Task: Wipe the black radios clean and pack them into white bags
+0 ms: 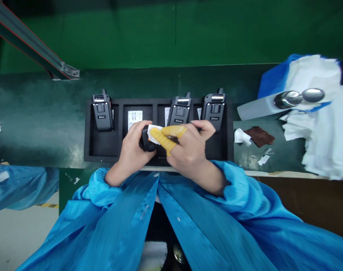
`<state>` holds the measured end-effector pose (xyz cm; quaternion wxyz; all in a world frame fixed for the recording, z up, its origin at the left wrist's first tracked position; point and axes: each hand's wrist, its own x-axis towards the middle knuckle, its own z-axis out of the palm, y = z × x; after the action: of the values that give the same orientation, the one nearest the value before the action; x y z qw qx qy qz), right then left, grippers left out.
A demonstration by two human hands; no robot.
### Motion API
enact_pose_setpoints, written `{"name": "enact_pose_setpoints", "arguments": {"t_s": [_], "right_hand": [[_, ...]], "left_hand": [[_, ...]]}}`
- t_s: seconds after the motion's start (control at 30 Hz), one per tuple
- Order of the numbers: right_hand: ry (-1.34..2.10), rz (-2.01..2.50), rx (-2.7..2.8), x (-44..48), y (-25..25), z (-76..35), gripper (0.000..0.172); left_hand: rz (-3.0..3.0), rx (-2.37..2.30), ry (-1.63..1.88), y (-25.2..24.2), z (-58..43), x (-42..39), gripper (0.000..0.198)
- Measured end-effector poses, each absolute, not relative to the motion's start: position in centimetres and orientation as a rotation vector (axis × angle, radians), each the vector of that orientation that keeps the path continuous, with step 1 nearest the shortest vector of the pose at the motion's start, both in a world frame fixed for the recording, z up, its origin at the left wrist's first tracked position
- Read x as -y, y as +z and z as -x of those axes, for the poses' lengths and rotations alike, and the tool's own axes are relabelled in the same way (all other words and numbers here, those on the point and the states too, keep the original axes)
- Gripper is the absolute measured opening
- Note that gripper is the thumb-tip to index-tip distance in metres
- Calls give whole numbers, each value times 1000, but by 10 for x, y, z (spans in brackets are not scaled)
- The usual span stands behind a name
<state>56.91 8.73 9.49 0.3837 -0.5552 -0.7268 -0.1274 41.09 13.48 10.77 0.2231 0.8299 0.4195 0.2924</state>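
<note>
My left hand is wrapped round a black walkie-talkie, held above the front of a black foam tray. Yellow finger cots cover two fingers of my right hand, which press a white wipe against the upper end of that radio. Much of the held radio is hidden by the hands. Three more walkie-talkies lie in the tray: one at the left, one right of the middle and one at the right. A white label sheet shows in the compartment behind my left hand.
At the right lie a bottle with a shiny metal top, a blue box of white cloths, a brown cloth and a crumpled wipe. A metal post stands at the back left. Another person's blue sleeve is at the left edge.
</note>
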Motion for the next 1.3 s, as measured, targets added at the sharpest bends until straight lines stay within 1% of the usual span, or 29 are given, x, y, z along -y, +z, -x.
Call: {"name": "enact_pose_setpoints", "arguments": {"t_s": [0.13, 0.27, 0.4, 0.5, 0.67, 0.9, 1.03, 1.17, 1.3], "right_hand": [[-430, 1449, 1921, -90, 93, -558, 29], [-587, 1503, 1811, -91, 96, -551, 30], [-563, 1492, 1752, -89, 99, -549, 32], [-547, 1538, 1704, -88, 98, -552, 31], [-476, 1628, 1687, -89, 93, -559, 29], [-403, 1351, 1825, -95, 91, -557, 33], [-220, 1330, 1880, -96, 90, -560, 37], [-46, 1248, 1848, -94, 90, -570, 41], [32, 1333, 1752, -93, 88, -581, 38]], "left_hand": [[-2315, -1212, 834, 103, -414, -132, 53], [-2363, -1265, 927, 98, -421, -127, 47], [-2369, -1277, 935, 97, -424, -124, 43], [-2365, -1274, 896, 99, -423, -124, 47], [-2328, -1264, 899, 103, -419, -128, 52], [-2315, -1237, 850, 103, -416, -131, 51], [-2309, -1190, 839, 104, -413, -133, 54], [-2316, -1176, 842, 105, -413, -133, 53], [-2327, -1196, 848, 106, -413, -134, 51]]}}
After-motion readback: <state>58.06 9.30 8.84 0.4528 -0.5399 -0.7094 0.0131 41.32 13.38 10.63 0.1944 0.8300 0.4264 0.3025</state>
